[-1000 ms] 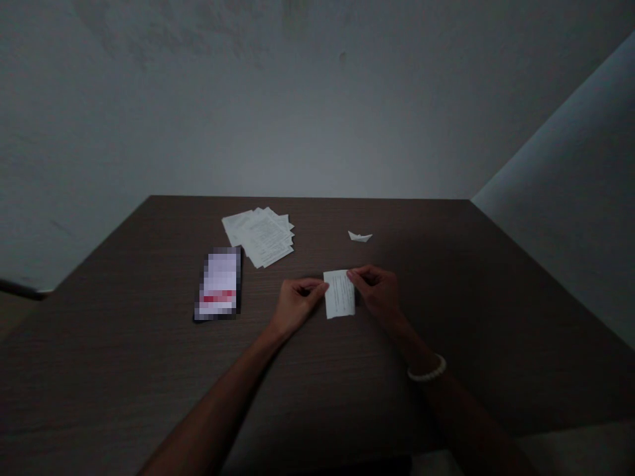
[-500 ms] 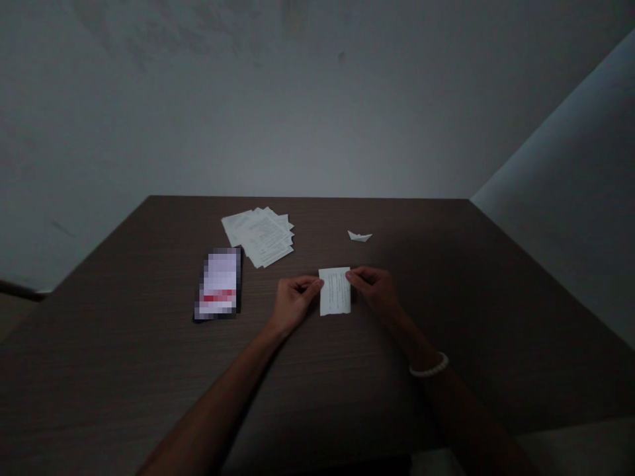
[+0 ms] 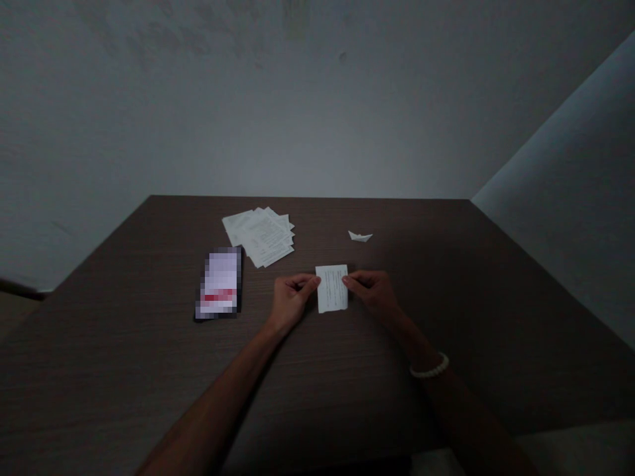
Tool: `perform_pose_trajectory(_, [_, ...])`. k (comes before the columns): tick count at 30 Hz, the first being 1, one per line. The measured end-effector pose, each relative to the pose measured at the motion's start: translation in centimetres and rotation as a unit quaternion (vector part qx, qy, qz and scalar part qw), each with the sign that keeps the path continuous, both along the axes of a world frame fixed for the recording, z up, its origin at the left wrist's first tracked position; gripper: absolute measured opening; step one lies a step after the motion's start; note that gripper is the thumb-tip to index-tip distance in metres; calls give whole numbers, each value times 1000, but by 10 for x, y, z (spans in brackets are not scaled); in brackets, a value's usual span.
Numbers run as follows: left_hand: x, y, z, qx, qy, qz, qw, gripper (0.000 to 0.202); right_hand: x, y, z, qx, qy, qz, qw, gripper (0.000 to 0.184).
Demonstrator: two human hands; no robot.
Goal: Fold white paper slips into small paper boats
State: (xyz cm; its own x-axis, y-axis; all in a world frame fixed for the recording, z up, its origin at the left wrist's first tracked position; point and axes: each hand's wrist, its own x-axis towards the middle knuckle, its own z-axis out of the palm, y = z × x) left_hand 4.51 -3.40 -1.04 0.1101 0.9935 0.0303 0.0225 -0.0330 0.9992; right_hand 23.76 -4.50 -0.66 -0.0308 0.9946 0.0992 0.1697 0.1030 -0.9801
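A small printed sheet of paper (image 3: 332, 295), apparently folded, is held upright between my hands over the middle of the table. Its left edge is pinched by the thumb and fingers of my left hand (image 3: 292, 297). On the other side, my right hand (image 3: 374, 292) pinches the right edge near the upper corner. A bead bracelet (image 3: 429, 367) circles my right wrist. Beyond my right hand lies a little folded paper boat (image 3: 360, 237).
A fanned stack of printed sheets (image 3: 262, 237) rests at the back left. Nearer to me is a dark-edged phone or tablet (image 3: 221, 283) with a blurred screen. The brown wooden table (image 3: 124, 370) meets a grey wall (image 3: 317, 119) at its far edge.
Both hands have shifted slightly left, carrying the sheet with them. The paper also sits a touch higher in view. The stack, the device and the paper boat stay put.
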Motion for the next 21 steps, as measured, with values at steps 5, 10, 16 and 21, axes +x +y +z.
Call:
perform_pose_trajectory(5, [1,0,0,-1,-7,2,1000,26,-1,-1,0,23,-27,-29,999,20])
perform_pose_trajectory(10, [2,0,2,7,14,-5,1000,27,-1,-1,-1,35,-40,-48,997,17])
perform_pose_trajectory(16, [4,-3,4,-2,38,-37,999,27,-1,-2,2,48,-56,-94,993,16])
perform_pose_trajectory(21, [4,-3,4,2,42,-37,998,27,-1,-1,3,39,-49,-93,994,18])
